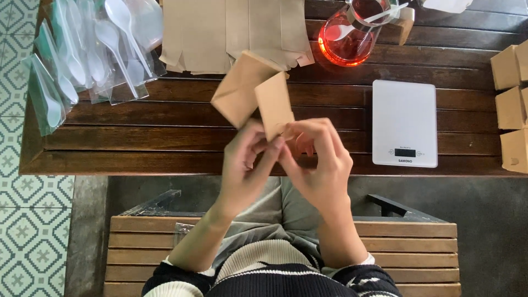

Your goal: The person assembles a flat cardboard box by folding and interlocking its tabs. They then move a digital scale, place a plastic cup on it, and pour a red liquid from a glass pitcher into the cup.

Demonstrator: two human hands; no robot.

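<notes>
At the centre of the frame, the left hand (247,165) and right hand (319,162) both pinch the lower edge of a half-folded brown cardboard box (256,96) above the dark wooden table (165,137), left of a white scale (404,122).
</notes>
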